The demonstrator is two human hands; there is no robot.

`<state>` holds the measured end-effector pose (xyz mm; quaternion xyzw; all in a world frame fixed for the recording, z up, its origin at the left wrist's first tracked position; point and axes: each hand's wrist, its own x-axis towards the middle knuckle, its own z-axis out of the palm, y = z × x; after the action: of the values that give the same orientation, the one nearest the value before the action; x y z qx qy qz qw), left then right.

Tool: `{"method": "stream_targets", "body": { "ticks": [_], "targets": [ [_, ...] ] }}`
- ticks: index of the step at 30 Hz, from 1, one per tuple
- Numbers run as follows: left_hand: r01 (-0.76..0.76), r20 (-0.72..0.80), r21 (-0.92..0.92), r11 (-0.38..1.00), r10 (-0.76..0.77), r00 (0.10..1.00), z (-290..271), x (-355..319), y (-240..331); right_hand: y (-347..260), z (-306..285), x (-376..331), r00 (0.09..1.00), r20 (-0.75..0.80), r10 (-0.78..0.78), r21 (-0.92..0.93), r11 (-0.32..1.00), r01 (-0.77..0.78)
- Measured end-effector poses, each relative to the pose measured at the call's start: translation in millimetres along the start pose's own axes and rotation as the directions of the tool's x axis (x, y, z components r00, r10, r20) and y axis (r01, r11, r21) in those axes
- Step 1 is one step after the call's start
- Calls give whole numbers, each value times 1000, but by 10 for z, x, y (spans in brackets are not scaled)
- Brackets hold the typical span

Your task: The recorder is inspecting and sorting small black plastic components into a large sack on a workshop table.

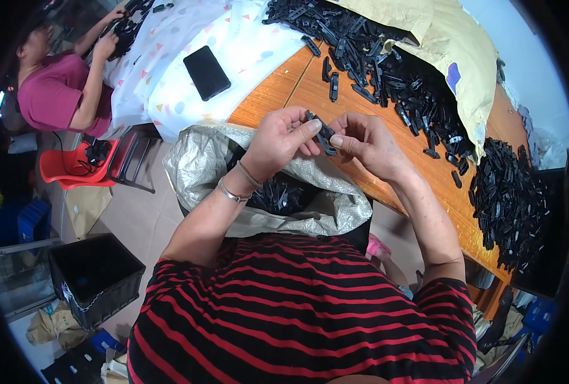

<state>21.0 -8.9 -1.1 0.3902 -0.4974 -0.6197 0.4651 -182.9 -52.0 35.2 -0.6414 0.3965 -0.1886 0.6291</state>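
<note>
Between my two hands is a narrow black plastic part (326,141), tilted, above the near edge of the wooden table. My left hand (278,141) pinches its left side with thumb and fingers. My right hand (367,144) grips its other side, thumb on top; some fingertips are hidden behind it. Directly under my wrists an open woven sack (195,163) with a rolled rim holds many similar black parts (278,195). More loose black parts (406,96) lie spread over the table beyond my right hand.
A large brown paper sheet (454,48) partly covers the parts; another pile (505,198) sits far right. A black tablet (207,72) rests on a patterned white cloth (162,89). A co-worker (57,89) handles black parts at left, near a red chair (66,166) and black crate (98,275).
</note>
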Motion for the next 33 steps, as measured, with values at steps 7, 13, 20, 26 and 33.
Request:
{"method": "stream_targets", "body": {
  "ticks": [7,13,20,26,33],
  "targets": [
    [-92,-137,-151,984,71,988,97,-52,-19,170,243,-32,841,-285,-460,-576,783,233],
    [-183,-123,-96,978,171,978,167,-119,95,222,407,-6,832,-409,-376,-204,926,318],
    [-337,-105,-92,937,328,939,174,-112,-23,249,382,-15,838,-381,-391,-220,918,329],
    [-349,-73,-22,937,347,935,116,-145,-116,301,403,-10,794,-355,-493,-353,857,375],
    [-101,-112,-116,988,88,990,14,-266,-66,307,288,-121,961,-116,-251,-284,935,210]
  ]
}}
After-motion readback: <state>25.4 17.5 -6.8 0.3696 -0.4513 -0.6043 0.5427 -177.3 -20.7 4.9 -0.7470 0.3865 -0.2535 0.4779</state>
